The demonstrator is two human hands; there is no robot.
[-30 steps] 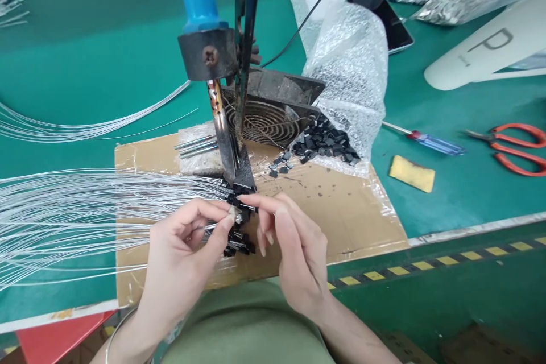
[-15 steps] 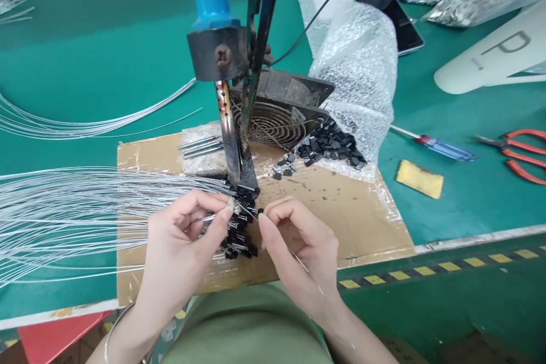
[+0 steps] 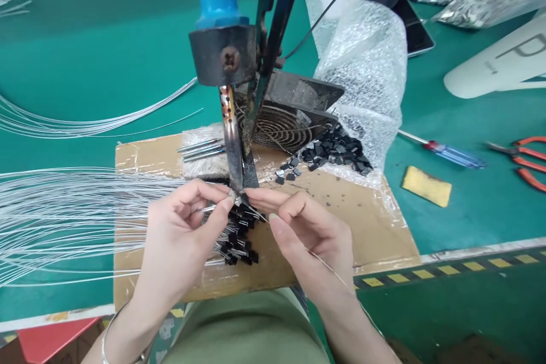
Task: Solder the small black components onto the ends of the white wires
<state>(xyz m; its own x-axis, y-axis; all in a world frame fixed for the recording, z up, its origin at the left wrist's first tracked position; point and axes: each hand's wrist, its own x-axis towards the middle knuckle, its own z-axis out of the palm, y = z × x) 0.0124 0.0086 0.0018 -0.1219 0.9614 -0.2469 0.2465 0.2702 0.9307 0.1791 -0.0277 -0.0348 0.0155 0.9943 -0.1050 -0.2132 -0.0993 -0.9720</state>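
Thin wire (image 3: 327, 266) ran, in the head view, from just below the tip of the soldering iron (image 3: 231, 131) past the right thumb and down across the right hand (image 3: 315, 233) toward the wrist. The right grip was closed on it, thumb against the curled fingers, while the forefinger pointed toward the tip; whether it touched could not be told. The left hand (image 3: 179, 244) had its thumb and forefinger pinched together beside the tip, apparently on a white cable (image 3: 207, 209), though the fingertips hid most of what they held. Black pieces (image 3: 236, 250) were clustered just below, at the ends of the cable bundle (image 3: 63, 210), over the cardboard (image 3: 371, 233) on the counter (image 3: 115, 79).

The wire looked very light and pliant, probably soft enough to kink, so a gentle pinch close behind its working end suited it; held farther back, it would likely have bowed. The cable seemed slim, smooth and springy, liable to roll between fingertips, and called for a firmer hold near its end. If the tip was hot, bare fingers that close had little margin.
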